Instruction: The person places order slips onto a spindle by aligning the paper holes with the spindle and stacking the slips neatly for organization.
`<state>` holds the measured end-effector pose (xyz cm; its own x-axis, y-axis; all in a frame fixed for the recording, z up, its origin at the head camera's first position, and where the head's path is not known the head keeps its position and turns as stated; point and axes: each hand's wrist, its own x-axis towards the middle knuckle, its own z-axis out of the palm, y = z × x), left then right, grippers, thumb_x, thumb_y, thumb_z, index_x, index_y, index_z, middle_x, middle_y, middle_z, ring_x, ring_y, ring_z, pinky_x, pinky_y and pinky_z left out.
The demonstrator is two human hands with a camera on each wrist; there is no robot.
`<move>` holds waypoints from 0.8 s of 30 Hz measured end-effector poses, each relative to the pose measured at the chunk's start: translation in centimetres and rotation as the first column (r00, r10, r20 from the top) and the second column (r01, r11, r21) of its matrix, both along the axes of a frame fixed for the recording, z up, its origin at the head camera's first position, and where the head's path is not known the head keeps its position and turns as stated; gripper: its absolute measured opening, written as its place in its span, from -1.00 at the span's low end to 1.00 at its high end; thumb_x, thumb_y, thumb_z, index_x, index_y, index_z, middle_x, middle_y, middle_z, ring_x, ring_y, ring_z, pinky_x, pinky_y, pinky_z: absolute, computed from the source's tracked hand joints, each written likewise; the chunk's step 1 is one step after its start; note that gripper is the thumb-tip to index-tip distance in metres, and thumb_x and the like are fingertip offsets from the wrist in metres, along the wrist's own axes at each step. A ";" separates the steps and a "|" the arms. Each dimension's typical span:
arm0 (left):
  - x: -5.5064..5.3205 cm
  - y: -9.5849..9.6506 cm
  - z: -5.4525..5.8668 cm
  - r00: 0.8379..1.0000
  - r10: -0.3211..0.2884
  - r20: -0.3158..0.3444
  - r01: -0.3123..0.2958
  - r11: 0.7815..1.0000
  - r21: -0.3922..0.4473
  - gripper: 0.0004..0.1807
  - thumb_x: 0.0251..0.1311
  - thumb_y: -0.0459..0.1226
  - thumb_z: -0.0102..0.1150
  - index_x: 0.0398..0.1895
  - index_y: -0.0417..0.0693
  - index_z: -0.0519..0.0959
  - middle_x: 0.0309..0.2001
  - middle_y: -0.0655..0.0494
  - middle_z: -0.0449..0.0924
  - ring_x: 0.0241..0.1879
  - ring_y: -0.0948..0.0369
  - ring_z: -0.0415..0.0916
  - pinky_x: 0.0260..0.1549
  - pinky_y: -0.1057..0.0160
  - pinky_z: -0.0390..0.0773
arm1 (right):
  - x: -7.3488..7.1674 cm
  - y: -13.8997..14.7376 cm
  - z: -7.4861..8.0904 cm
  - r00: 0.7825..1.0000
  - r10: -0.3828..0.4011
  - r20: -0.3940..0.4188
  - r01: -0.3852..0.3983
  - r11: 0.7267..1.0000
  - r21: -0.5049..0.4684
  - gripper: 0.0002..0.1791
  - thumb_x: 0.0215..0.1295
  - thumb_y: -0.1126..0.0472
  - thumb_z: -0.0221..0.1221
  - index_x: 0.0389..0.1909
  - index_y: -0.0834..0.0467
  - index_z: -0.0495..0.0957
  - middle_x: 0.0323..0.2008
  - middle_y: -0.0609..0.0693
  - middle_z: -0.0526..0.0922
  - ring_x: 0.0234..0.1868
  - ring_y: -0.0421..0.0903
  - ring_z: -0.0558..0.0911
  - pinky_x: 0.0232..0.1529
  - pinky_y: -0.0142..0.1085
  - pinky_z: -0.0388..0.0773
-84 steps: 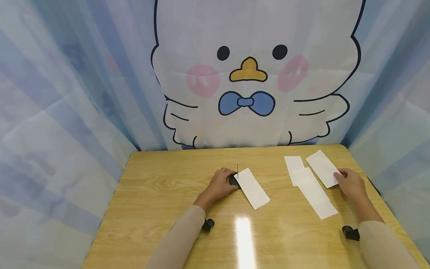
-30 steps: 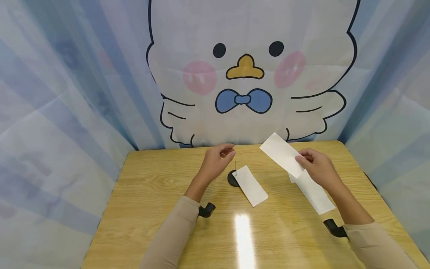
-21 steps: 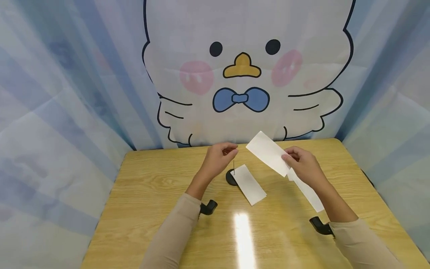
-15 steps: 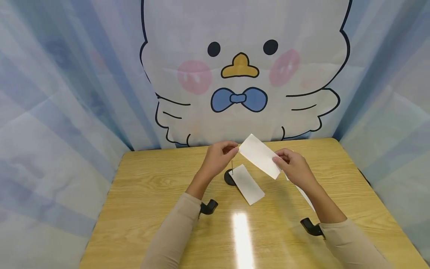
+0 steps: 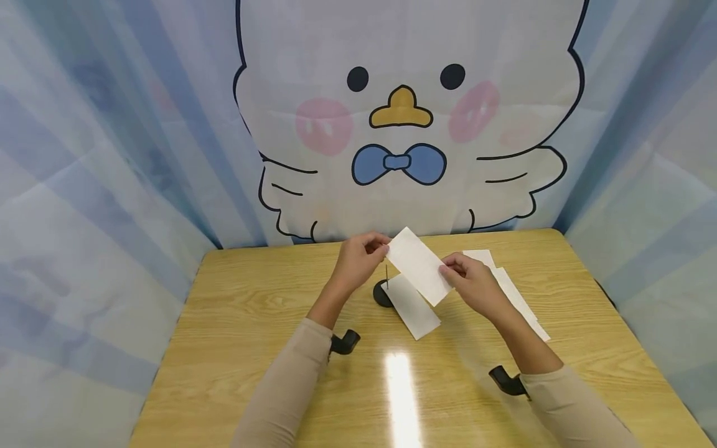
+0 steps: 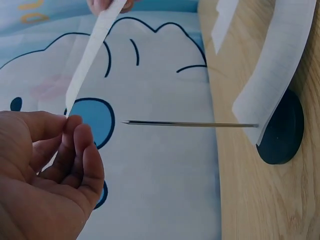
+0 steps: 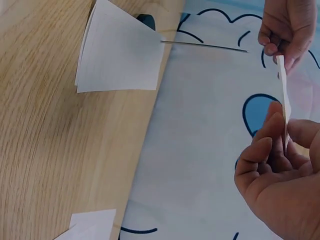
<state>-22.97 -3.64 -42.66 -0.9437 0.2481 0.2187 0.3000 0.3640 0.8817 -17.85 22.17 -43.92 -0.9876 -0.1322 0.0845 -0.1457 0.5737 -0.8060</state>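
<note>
My left hand (image 5: 358, 260) pinches one corner of a white paper slip (image 5: 419, 264) between thumb and fingers. The slip's other end is pinched by my right hand (image 5: 473, 283), and it is held up off the table. Beneath it stands a spike holder with a round black base (image 6: 285, 130) and an upright metal spike (image 6: 190, 124) with a pointed tip. Several paper slips (image 7: 120, 52) are pierced near one corner and lie low on the spike. In the left wrist view the held slip shows nearly edge-on, beside the spike's tip and apart from it.
More white slips (image 5: 515, 295) lie overlapping on the wooden table (image 5: 241, 348), behind my right forearm. A curtain with a cartoon bird (image 5: 414, 199) hangs at the table's far edge. Black wrist mounts (image 5: 345, 342) stick out from both sleeves.
My right hand has lifted a slip from the right side and carried it left over the spike. My left hand has let go of the base, risen and taken the slip's corner.
</note>
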 end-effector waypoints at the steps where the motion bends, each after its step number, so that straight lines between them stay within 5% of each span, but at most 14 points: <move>1: -0.1 -0.1 -0.1 1.000 0.004 0.004 -0.004 1.000 0.002 -0.83 0.44 -0.28 0.23 -0.04 -0.08 0.75 -0.28 0.06 0.70 -0.32 0.12 0.63 -0.36 0.30 0.60 | 0.0 -0.1 -0.1 1.000 0.007 0.006 -0.007 1.000 0.001 -0.71 0.60 0.15 0.10 0.04 0.30 0.60 -0.18 0.16 0.70 -0.26 -0.07 0.59 -0.33 -0.37 0.53; 24: -0.9 -0.4 -2.5 0.994 0.007 0.108 -0.005 1.000 -0.026 -0.81 0.45 -0.32 0.19 -0.02 -0.16 0.73 -0.20 -0.02 0.72 -0.27 0.17 0.63 -0.29 0.28 0.64 | -0.4 -0.6 -1.9 0.999 -0.012 0.046 0.009 0.998 0.070 -0.75 0.59 0.17 0.11 0.04 0.26 0.60 -0.17 0.11 0.67 -0.17 -0.06 0.62 -0.21 -0.31 0.56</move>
<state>-23.86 -4.00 -45.19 -0.9630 0.2465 0.1088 0.2010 0.3883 0.8994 -18.22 21.57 -45.77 -0.9917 -0.1254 0.0294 -0.1025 0.6298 -0.7700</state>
